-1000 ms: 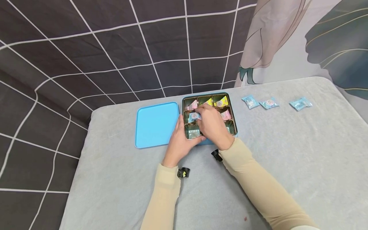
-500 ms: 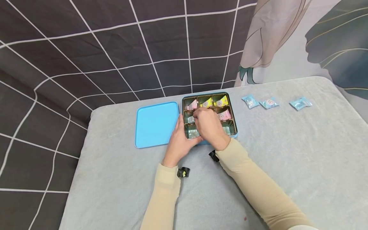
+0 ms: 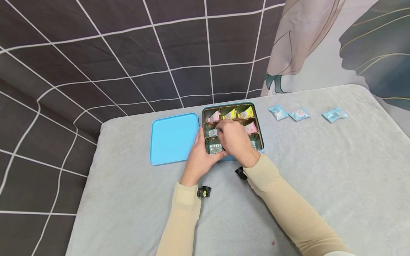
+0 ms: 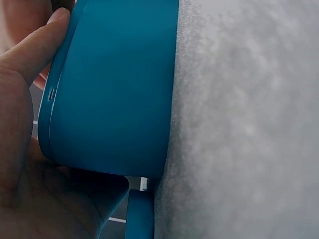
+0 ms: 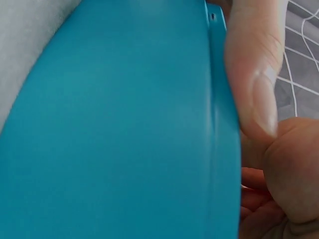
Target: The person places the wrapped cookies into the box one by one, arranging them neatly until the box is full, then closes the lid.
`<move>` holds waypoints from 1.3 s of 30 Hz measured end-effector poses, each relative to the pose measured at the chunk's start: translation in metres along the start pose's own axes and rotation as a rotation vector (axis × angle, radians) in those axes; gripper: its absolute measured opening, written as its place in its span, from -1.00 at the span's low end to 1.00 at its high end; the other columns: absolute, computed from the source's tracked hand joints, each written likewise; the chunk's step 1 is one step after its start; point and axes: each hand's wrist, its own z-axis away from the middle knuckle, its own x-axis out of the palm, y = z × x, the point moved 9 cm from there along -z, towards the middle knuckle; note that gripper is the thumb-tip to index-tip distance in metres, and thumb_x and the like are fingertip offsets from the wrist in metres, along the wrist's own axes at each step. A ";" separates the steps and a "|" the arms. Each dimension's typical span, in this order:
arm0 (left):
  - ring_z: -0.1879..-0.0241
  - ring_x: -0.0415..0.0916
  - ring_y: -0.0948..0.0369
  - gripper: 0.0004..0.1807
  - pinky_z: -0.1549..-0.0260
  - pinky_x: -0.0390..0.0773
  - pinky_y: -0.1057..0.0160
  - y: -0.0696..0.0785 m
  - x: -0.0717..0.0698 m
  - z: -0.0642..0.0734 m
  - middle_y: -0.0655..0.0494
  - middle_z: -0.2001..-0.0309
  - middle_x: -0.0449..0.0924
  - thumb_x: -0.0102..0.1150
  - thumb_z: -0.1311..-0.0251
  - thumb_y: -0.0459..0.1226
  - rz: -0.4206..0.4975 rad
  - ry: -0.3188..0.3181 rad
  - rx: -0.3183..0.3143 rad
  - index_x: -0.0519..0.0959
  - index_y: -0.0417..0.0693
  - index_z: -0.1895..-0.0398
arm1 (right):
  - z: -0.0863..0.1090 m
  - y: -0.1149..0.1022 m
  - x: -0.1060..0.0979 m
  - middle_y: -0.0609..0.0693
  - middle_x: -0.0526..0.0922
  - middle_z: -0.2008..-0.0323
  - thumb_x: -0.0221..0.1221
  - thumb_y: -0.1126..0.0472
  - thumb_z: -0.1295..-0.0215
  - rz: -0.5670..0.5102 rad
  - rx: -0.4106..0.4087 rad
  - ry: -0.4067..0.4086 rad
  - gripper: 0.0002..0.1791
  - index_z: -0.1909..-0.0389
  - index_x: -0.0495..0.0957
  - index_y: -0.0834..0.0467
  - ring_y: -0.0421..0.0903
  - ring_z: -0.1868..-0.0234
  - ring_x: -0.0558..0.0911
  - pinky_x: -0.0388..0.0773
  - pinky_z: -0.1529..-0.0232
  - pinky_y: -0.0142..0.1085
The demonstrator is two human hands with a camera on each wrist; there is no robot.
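Observation:
An open blue tin [image 3: 263, 142] with a dark, gold-edged divided insert stands at the far side of the table. My left hand [image 3: 200, 156] holds its near left corner, thumb on the front rim and fingers along the left side. My right hand [image 3: 235, 140] reaches over the tin with curled fingers at the middle-left compartment, pinching a blue-wrapped candy [image 3: 213, 133]; its fingertips are partly hidden. Pink candies [image 3: 214, 116] and yellow candies [image 3: 246, 113] lie in other compartments. In the right wrist view, the thumb [image 5: 254, 84] passes beside the tin's rim.
The blue lid [image 3: 174, 139] lies flat just left of the tin. To the right are three more blue-wrapped candies, a left one [image 3: 278, 112], a middle one [image 3: 299, 114] and a right one [image 3: 334, 115]. Grey cloth [image 3: 134, 213] covers the table, and a dark gridded curtain hangs behind.
The blue-wrapped candy has gone lower into the middle-left compartment under my right hand's fingers. That hand shifted slightly left, then back right. My left hand stays on the tin's corner.

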 end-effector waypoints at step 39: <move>-0.57 -0.16 0.03 0.37 -0.45 0.08 -0.06 -0.003 0.002 0.002 -0.03 -0.63 -0.24 0.47 0.00 0.20 0.004 0.000 -0.033 -0.22 -0.12 -0.64 | 0.049 0.138 -0.122 0.38 0.64 0.02 0.19 0.29 -0.32 0.124 0.132 0.215 -0.67 -0.04 0.63 0.36 0.36 -0.03 0.58 0.47 0.07 0.22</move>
